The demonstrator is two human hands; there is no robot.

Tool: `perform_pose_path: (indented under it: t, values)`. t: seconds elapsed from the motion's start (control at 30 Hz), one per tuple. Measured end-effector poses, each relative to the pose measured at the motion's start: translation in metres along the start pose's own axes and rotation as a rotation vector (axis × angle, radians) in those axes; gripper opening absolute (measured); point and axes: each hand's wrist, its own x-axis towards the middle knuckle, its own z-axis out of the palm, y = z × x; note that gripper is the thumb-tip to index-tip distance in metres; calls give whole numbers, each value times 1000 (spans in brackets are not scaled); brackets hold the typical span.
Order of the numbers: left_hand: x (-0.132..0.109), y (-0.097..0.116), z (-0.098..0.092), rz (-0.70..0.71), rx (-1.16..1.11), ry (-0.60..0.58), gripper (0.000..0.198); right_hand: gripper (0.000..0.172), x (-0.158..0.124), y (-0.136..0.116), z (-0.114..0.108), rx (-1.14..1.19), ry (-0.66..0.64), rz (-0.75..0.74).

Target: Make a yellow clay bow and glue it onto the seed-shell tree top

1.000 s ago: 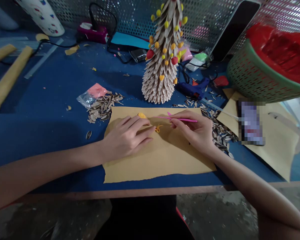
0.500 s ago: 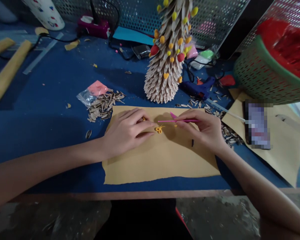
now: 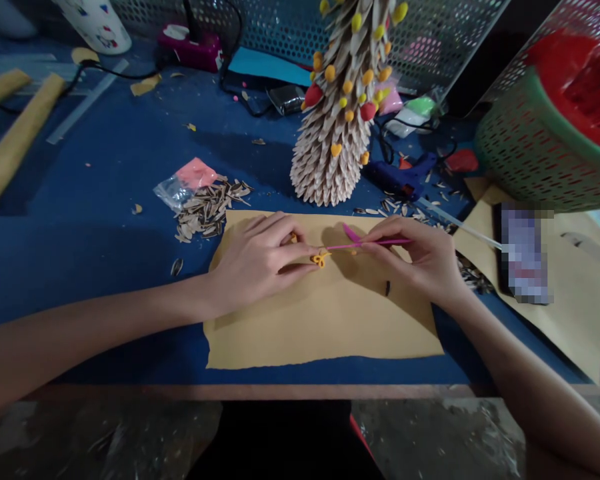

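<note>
My left hand (image 3: 260, 263) rests on a sheet of tan paper (image 3: 305, 327), thumb and forefinger closed at the left edge of a small yellow clay bow (image 3: 319, 261). Another bit of yellow clay (image 3: 294, 237) shows among its curled fingers, partly hidden. In a pinch, my right hand (image 3: 420, 257) holds a thin pink modelling tool (image 3: 343, 247), its tip at the top of the bow. A pink blade-like piece (image 3: 350, 233) sticks up beside my right fingertips. A yellow crumb (image 3: 353, 253) and a dark seed husk (image 3: 387, 288) lie on the paper.
Behind the paper stands a cone tree of seed husks (image 3: 325, 173) with coloured balls. Loose husks (image 3: 205, 213) lie at left by a pink clay packet (image 3: 197, 173). A blue glue gun (image 3: 403, 175), green basket (image 3: 520, 153) and phone (image 3: 525, 257) are at right.
The pink tool's tip has come down and left onto the yellow bow. My left fingertips have moved slightly right, against the bow. The view has shifted a little.
</note>
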Motion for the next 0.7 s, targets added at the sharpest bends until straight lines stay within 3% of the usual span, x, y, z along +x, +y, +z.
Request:
perform_pose_path:
  t: [0.53, 0.7]
  values:
    - [3, 14, 2, 41, 203, -44, 23, 3, -4, -1, -5, -89, -63, 3]
    - [5, 15, 5, 15, 222, -47, 23, 2, -4, -2, -6, -92, -8, 11]
